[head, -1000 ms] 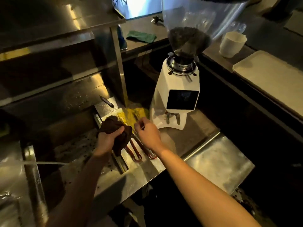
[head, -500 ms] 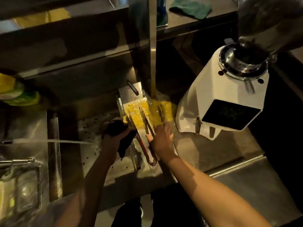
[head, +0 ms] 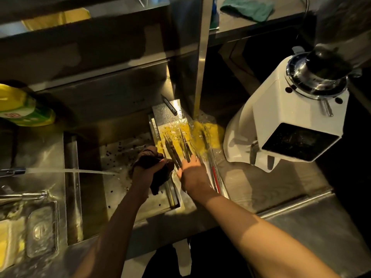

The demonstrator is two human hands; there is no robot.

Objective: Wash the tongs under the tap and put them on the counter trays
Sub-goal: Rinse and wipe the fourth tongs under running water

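Several metal tongs (head: 173,150) lie side by side on the wet steel tray (head: 164,115) right of the sink, their tips over a yellow cloth (head: 212,131). A red-handled pair (head: 214,175) lies at the right of the row. My right hand (head: 191,173) sits on the handle ends of the tongs, fingers curled down over them. My left hand (head: 147,168) grips a dark crumpled cloth (head: 149,157) at the sink's right rim, touching the tray's edge. The tap (head: 12,171) at the left sends a thin stream of water across the sink (head: 120,155).
A white coffee grinder (head: 281,121) stands close on the right of the tongs. A steel post (head: 200,57) rises behind the tray, and a dark pen-like stick (head: 169,106) lies at its far end. A yellow-green bottle (head: 24,109) stands far left. A green cloth (head: 247,7) lies on the shelf.
The view has moved closer and tipped down. My right hand slid down along the tongs toward their handles. My left hand kept hold of the dark cloth at the sink rim.
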